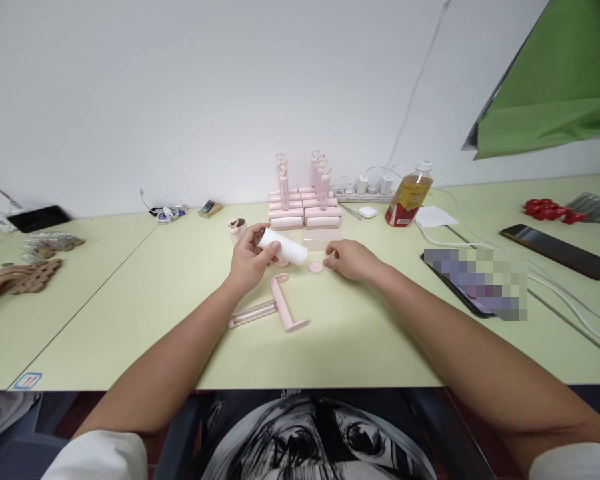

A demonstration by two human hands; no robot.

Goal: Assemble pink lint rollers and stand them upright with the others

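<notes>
My left hand (250, 261) is wrapped round a white roll (286, 247), tilted down to the right above the table. To its right, my right hand (349, 260) has its fingers bent down onto a small pink disc (329, 264), partly hidden by the fingertips. Another pink disc (315, 267) lies just left of those fingers. Below the roll rests a pink holder frame (283, 303) with a flat round end. A pink bar with a clear part (253, 313) touches its left side. Behind my left hand stand pink cylinders (235, 228).
Stacked pink rollers (286, 219) with upright clear tubes stand near the wall. Rightward are a drink bottle (410, 195), white cables, a phone (460, 283) and a dark device (560, 251). Another person's hand (5, 279) touches brown pieces (37, 276) at the far left.
</notes>
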